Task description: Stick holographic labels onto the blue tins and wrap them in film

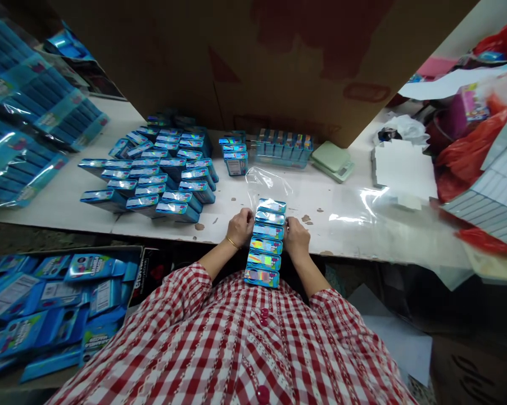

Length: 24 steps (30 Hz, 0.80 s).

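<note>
A row of several small blue boxes (266, 246) with shiny colourful ends lies in front of me, reaching from my chest to the table's front edge. Clear plastic bag (267, 181) film stands out past the far end of the row, its mouth loose on the table. At the left of the row my left hand (240, 226), with a thin bracelet on the wrist, is closed, fingertips pinching the bag's side. My right hand (298, 238) is closed in the same way at the right side. The exact hold of the fingertips is partly hidden.
Many upright blue boxes (152, 174) crowd the table's left, with a short stack (235, 157) and a filled clear pack (284, 147) farther back. A pale green scale (333, 160) stands beside a large carton (236, 62). Loose boxes fill a carton (137, 275) at lower left.
</note>
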### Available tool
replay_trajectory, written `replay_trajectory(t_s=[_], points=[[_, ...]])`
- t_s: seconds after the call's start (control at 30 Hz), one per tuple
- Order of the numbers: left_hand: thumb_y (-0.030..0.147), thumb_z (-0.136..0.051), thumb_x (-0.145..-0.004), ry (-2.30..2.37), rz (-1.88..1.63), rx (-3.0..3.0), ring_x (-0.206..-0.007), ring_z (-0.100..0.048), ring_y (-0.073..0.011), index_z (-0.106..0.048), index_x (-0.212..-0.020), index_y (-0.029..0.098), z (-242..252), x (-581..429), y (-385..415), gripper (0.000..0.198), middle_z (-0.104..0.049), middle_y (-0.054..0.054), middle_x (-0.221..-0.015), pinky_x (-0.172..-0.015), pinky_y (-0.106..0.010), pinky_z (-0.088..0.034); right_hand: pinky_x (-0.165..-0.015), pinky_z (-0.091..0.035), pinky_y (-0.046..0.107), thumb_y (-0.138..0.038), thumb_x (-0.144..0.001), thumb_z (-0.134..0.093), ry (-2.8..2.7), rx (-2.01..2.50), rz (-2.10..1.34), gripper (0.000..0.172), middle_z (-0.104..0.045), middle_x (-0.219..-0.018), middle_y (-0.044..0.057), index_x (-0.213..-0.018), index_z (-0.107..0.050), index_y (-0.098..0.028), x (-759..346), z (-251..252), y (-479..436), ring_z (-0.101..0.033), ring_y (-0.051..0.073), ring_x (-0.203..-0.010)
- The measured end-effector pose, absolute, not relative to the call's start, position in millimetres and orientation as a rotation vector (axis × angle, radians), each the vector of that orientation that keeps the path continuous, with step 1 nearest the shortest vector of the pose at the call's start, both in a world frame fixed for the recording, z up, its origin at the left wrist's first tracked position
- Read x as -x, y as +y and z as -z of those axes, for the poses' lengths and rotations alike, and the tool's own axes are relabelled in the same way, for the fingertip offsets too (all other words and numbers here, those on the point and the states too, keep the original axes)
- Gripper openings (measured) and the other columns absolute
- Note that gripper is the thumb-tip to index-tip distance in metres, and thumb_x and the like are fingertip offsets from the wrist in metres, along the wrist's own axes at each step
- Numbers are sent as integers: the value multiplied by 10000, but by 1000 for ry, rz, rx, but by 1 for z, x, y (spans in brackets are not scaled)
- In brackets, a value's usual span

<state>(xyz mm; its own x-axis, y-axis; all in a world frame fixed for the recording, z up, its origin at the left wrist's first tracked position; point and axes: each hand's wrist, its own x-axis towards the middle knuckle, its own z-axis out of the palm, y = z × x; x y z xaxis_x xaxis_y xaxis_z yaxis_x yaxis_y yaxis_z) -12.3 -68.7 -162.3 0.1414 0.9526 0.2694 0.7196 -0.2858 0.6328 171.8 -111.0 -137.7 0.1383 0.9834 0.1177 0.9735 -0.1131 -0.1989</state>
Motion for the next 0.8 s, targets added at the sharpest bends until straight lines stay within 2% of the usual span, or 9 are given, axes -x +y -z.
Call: replay_trajectory(t_s=[0.1, 0.23, 0.33, 0.47, 0.63, 0.8], points=[[244, -462, -847, 1708, -687, -2008, -703, -617, -171, -502, -970, 199, 157, 11, -64, 137, -648, -33, -782, -633, -249, -387, -543, -166, 270, -262, -914, -408, -1944, 2271, -181, 233, -646, -847, 48, -862, -613, -165, -172, 136, -105, -498, 120, -647], [297, -345, -915, 1789, -227, -2134, -814, -628, -195, -550, -928, 198, 146, 9, -62, 228, -673, -68, -899, -661, -265, -383, -552, -168, 276, -238, -902, -423, -2026, 2197, -162, 225, -652, -826, 49, -816, -620, -171, -177, 143, -101, -505, 134, -679], [298, -319, -927, 1768, -44, -2216, -883, -622, -203, -578, -922, 184, 138, 8, -60, 283, -664, -89, -996, -666, -272, -382, -566, -178, 286, -214, -881, -445, -2084, 2125, -95, 216, -648, -782, 57, -763, -619, -169, -181, 148, -98, -493, 145, -674], [319, -343, -921, 1617, 46, -2355, -868, -623, -214, -602, -907, 169, 134, 17, -69, 300, -666, -100, -968, -646, -279, -382, -602, -217, 288, -209, -863, -461, -2190, 1964, 18, 225, -622, -691, 54, -692, -601, -170, -186, 148, -112, -471, 154, -645], [324, -357, -914, 1426, 86, -2548, -725, -611, -209, -617, -849, 156, 146, 39, -110, 316, -659, -101, -823, -596, -289, -378, -623, -242, 287, -167, -841, -456, -2256, 1678, 160, 247, -561, -592, 24, -614, -554, -181, -188, 148, -165, -434, 147, -604], [281, -373, -908, 1288, -117, -2668, -630, -569, -167, -599, -771, 157, 154, 52, -145, 292, -621, -66, -706, -575, -274, -364, -606, -239, 291, -156, -830, -450, -2253, 1551, 189, 275, -517, -551, 18, -564, -514, -184, -184, 148, -204, -395, 144, -575]])
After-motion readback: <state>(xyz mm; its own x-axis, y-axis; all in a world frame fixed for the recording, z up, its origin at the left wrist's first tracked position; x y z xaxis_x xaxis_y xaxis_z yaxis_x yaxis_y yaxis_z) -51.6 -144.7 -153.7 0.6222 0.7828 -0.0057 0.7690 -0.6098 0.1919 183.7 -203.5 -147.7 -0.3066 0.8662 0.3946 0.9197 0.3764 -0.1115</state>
